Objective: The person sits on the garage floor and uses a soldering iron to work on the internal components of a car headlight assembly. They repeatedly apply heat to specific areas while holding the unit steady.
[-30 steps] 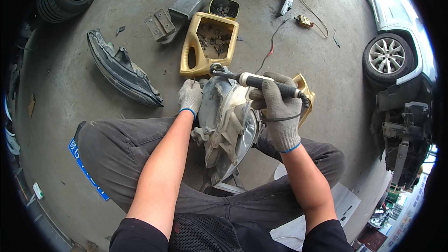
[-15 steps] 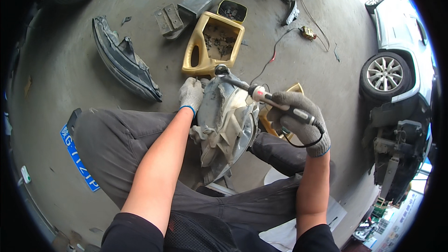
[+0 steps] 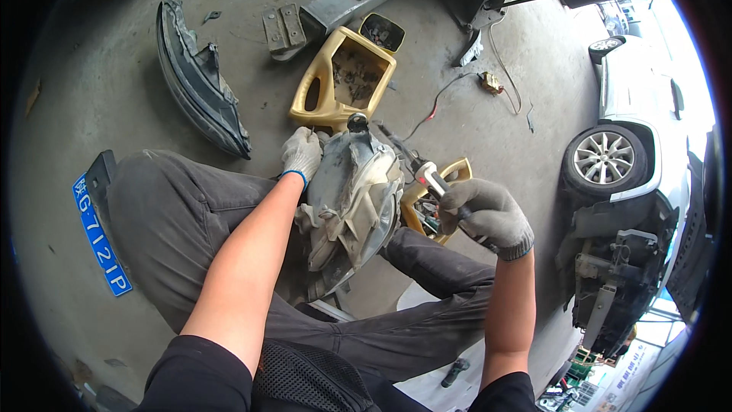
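Note:
A dusty car headlight point(image 3: 335, 175) stands tilted between my knees, its grey back housing facing up. My left hand point(image 3: 303, 151), in a pale knitted glove, is closed at the housing's upper left edge; the fingertips are partly hidden, so whether they grip it or a small part there cannot be told. My right hand point(image 3: 492, 217), gloved too, is wrapped round a corded pen-shaped tool point(image 3: 431, 178) with a white and black handle and a long dark nozzle. The nozzle's end lies just right of the black mounting tab point(image 3: 357, 123) on the headlight's top.
Beyond the headlight lies a cut-open gold jug point(image 3: 299, 116) holding small dark bits, beside a smaller cut container point(image 3: 383, 33). Another gold container point(image 3: 412, 221) with tools sits at right. A second lamp housing point(image 3: 200, 88), a blue plate point(image 3: 101, 236) and a white car point(image 3: 644, 84) surround me.
The tool has turned steeper, and its nozzle end has moved from over the mounting tab to its right. My left hand stays at the headlight's edge. The whole view has shifted slightly.

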`<action>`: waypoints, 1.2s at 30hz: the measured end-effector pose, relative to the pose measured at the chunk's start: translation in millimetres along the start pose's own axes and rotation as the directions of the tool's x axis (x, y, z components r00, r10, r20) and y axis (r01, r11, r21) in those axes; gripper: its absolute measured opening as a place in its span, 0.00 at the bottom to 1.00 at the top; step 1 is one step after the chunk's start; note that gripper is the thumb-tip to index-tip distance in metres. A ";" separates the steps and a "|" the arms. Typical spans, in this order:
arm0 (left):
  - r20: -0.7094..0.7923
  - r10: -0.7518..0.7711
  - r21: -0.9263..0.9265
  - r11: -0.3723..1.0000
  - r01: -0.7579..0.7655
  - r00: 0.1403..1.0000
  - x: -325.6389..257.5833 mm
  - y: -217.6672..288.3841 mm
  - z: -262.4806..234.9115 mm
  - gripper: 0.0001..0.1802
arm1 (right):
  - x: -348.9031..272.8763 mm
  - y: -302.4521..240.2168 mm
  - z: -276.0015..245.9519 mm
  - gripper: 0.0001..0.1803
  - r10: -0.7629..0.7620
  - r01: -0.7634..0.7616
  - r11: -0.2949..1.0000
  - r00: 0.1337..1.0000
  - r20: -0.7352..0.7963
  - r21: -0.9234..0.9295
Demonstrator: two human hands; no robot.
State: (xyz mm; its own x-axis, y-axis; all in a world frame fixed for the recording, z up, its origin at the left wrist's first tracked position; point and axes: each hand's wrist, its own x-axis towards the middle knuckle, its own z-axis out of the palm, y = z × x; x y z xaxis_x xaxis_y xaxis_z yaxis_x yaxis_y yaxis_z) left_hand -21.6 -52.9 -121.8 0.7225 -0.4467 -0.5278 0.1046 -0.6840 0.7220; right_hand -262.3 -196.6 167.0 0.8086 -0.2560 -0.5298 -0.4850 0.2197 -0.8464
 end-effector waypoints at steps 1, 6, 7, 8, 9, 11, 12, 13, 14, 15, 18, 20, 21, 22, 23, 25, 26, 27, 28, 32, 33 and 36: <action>-0.011 0.002 0.010 1.000 -0.002 1.000 1.5 -2.5 0.3 0.15 | 0.2 -7.5 5.4 0.14 -0.003 0.005 0.996 1.000 0.023 -0.085; 0.003 0.004 0.005 1.000 -0.004 1.000 3.6 -3.9 2.4 0.15 | 14.2 -18.3 8.1 0.25 0.122 -0.202 0.923 0.961 -0.249 -0.328; 0.011 -0.003 0.006 1.000 0.003 1.000 1.4 -0.3 0.7 0.15 | 18.0 -21.8 10.6 0.25 0.080 -0.207 0.853 0.959 -0.273 -0.478; 0.020 -0.011 0.007 1.000 0.011 1.000 -0.2 2.0 0.4 0.16 | 22.6 -24.7 13.7 0.25 0.035 -0.214 0.759 0.957 -0.289 -0.615; 0.011 -0.007 0.018 1.000 0.007 1.000 0.8 0.6 -0.3 0.16 | 28.6 -29.3 17.9 0.25 -0.014 -0.214 0.643 0.957 -0.291 -0.735; -0.005 0.000 0.041 0.999 0.000 1.000 3.5 -3.8 -1.1 0.16 | 36.3 -40.0 24.2 0.21 -0.037 -0.184 0.490 0.972 -0.231 -0.852; -0.003 0.004 0.034 0.999 -0.004 1.000 3.0 -3.5 -0.5 0.16 | 39.1 -37.9 23.4 0.21 -0.067 -0.160 0.408 0.977 -0.204 -0.899; -0.001 0.008 0.027 1.000 -0.008 1.000 2.5 -3.0 -0.1 0.16 | 41.9 -36.0 21.7 0.20 -0.094 -0.135 0.322 0.980 -0.173 -0.937; 0.000 0.012 0.020 1.000 -0.012 1.000 2.4 -2.8 0.2 0.16 | 45.3 -35.5 18.8 0.20 -0.117 -0.119 0.285 0.981 -0.158 -0.951; 0.000 0.008 0.019 1.000 -0.008 1.000 2.9 -3.3 0.6 0.16 | 49.0 -35.7 15.4 0.19 -0.139 -0.103 0.247 0.980 -0.141 -0.964; -0.007 0.009 0.019 1.000 -0.009 1.000 5.2 -5.9 2.5 0.16 | 57.7 -29.6 2.9 0.18 -0.213 -0.019 0.157 0.976 -0.053 -0.987; -0.016 0.025 0.022 0.999 -0.025 1.000 5.7 -7.3 3.0 0.15 | 62.4 -31.3 -0.7 0.17 -0.200 -0.006 0.114 0.979 -0.029 -0.993; -0.004 0.016 0.008 1.000 -0.016 1.000 1.9 -2.9 -0.1 0.15 | 64.0 -33.4 -1.4 0.17 -0.161 -0.028 0.101 0.986 -0.044 -0.995; 0.008 0.007 -0.005 1.000 -0.007 1.000 -3.2 3.6 -4.3 0.15 | 66.2 -34.7 -2.7 0.17 -0.121 -0.048 0.087 0.991 -0.059 -0.995; 0.020 -0.002 -0.018 1.000 0.002 1.000 -6.4 7.7 -6.2 0.15 | 69.2 -34.6 -6.2 0.18 -0.118 -0.037 0.084 0.992 -0.047 -0.996; -0.005 -0.004 -0.017 1.000 0.003 1.000 -7.1 7.8 -6.4 0.14 | 75.2 -36.0 -13.3 0.18 -0.111 -0.012 0.073 0.994 -0.020 -0.997; -0.017 -0.004 -0.016 1.000 0.004 1.000 -7.3 7.8 -6.5 0.14 | 77.6 -36.6 -15.3 0.19 -0.093 -0.018 0.088 0.995 -0.026 -0.996; -0.023 -0.003 -0.016 1.000 0.003 1.000 -6.7 6.7 -6.0 0.14 | 80.3 -36.5 -17.0 0.19 -0.074 -0.023 0.104 0.997 -0.031 -0.994; -0.029 -0.001 -0.015 1.000 0.001 1.000 -5.7 5.1 -4.8 0.14 | 83.0 -36.2 -18.4 0.19 -0.055 -0.029 0.121 0.998 -0.036 -0.992; -0.052 0.009 -0.032 0.999 -0.010 0.999 -9.8 9.9 -4.4 0.15 | 89.4 -33.6 -24.2 0.18 -0.065 0.003 0.083 0.998 -0.002 -0.997; -0.069 0.016 -0.016 1.000 -0.017 0.998 -6.7 5.7 -2.5 0.15 | 92.4 -33.9 -23.4 0.18 -0.075 0.012 0.073 0.997 0.007 -0.997; -0.103 0.037 0.028 0.999 -0.034 0.994 2.4 -5.7 4.6 0.15 | 98.2 -35.9 -22.8 0.17 -0.083 0.024 0.049 0.996 0.020 -0.999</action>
State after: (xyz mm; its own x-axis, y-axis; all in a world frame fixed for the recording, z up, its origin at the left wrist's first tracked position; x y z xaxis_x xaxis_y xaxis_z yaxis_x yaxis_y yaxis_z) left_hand -23.6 -52.7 -129.3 0.7925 -0.4097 -0.4517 0.0605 -0.6842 0.7268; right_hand -173.0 -251.0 144.1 0.8524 -0.2547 -0.4566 -0.3371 -0.9353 -0.1074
